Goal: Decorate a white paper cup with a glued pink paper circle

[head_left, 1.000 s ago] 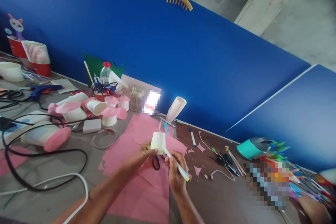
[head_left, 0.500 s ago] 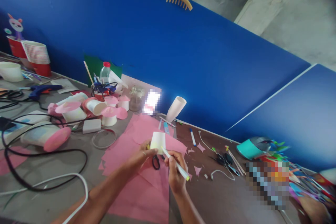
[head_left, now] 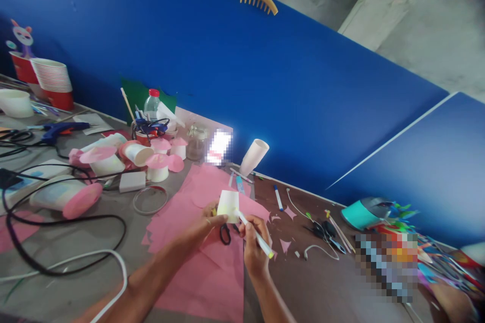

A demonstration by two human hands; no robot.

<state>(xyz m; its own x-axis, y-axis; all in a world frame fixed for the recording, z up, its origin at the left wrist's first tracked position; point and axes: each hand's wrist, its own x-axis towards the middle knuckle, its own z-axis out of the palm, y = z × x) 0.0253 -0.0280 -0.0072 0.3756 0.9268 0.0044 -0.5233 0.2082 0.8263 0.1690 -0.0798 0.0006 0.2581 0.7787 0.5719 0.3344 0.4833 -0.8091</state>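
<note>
In my left hand (head_left: 212,216) is a small white paper cup (head_left: 229,202), gripped near its lower end, with pale yellow colouring on its lower part. My right hand (head_left: 255,242) pinches a white marker (head_left: 262,243) with a yellow end, its tip at the right side of the cup. Something yellow shows by the left fingers; I cannot make out whether it is the marker's cap. Below the cup, the black handle of scissors (head_left: 225,234) rests on the pink paper (head_left: 204,267), the rest hidden by the cup and hands.
Pink-lidded paper cups (head_left: 157,173) and black cables (head_left: 76,272) lie left. A glue gun (head_left: 56,131) is farther back. Behind the hands stands a white tube (head_left: 253,157). To the right are a blue-capped marker (head_left: 278,198), scissors (head_left: 329,234) and another person's hand (head_left: 452,300).
My right hand has shifted the marker slightly, so its tip sits a little higher and farther right on the cup. My left hand and the cup stay in place.
</note>
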